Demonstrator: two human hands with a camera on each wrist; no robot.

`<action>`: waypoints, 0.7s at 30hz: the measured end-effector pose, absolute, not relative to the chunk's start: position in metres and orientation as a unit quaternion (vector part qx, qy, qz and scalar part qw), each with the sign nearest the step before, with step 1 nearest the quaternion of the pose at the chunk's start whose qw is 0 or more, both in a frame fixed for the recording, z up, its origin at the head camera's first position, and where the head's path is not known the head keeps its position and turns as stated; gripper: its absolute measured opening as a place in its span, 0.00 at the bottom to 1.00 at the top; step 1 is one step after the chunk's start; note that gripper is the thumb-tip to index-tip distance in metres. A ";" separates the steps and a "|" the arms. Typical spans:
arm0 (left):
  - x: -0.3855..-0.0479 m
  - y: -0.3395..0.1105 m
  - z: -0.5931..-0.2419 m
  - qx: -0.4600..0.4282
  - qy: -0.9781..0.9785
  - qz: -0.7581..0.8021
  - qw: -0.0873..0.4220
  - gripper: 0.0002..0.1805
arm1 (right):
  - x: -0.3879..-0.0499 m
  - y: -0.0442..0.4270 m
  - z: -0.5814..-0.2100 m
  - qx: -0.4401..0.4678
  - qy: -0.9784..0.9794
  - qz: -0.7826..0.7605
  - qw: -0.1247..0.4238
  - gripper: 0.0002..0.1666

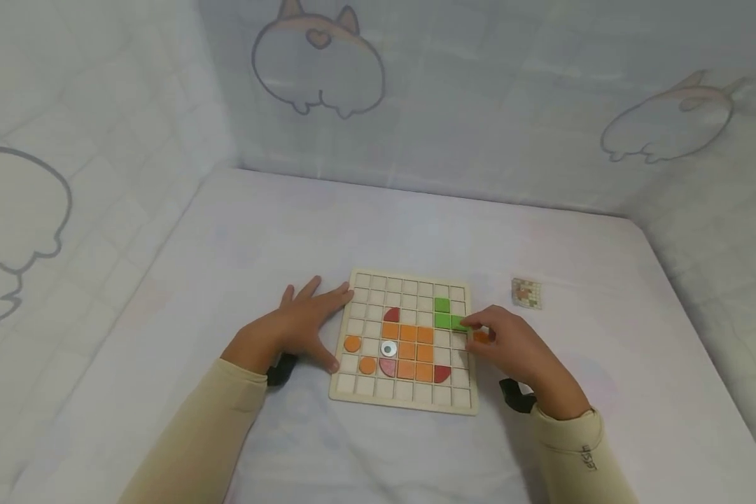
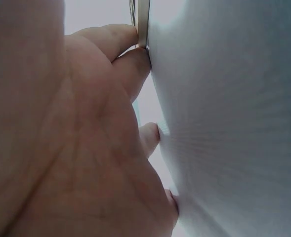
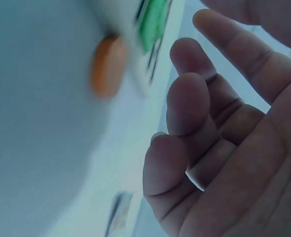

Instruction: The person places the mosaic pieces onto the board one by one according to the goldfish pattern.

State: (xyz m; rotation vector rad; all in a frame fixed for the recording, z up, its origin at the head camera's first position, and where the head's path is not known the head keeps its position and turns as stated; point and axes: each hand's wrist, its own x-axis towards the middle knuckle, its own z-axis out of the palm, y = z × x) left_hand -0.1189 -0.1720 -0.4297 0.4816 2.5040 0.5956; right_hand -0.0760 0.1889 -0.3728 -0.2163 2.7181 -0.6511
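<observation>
A square wooden grid board [image 1: 365, 283] lies on the table with coloured tiles forming a fish-like picture. My left hand [image 1: 296, 325] is spread at its left side, index finger and thumb against the edge. In the left wrist view, fingertips [image 2: 133, 64] meet the board's side. My right hand [image 1: 510, 343] hovers at the right edge, index fingertip at a green tile [image 1: 458, 323] in the grid. The right wrist view shows its fingers loosely bent, with nothing visible between them. An orange piece [image 3: 108, 66] lies off the board, partly hidden by that hand in the head view.
A small picture card or block [image 1: 526, 293] with a grid pattern lies right of the board. Orange discs [image 1: 352, 344], a white eye piece [image 1: 388, 348], orange squares and red pieces sit in the cells. A fabric-covered wall [image 1: 453, 140] stands behind the table.
</observation>
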 end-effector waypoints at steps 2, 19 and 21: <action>-0.119 -0.172 -0.430 0.178 0.922 0.222 0.261 0.74 | -0.074 0.196 -0.376 -0.063 0.959 -0.221 0.167 0.21; -0.119 -0.176 -0.432 0.186 0.922 0.221 0.258 0.73 | -0.079 0.204 -0.389 -0.049 0.971 -0.164 0.170 0.15; -0.118 -0.176 -0.432 0.184 0.920 0.225 0.262 0.73 | -0.079 0.199 -0.385 -0.048 0.970 -0.169 0.168 0.15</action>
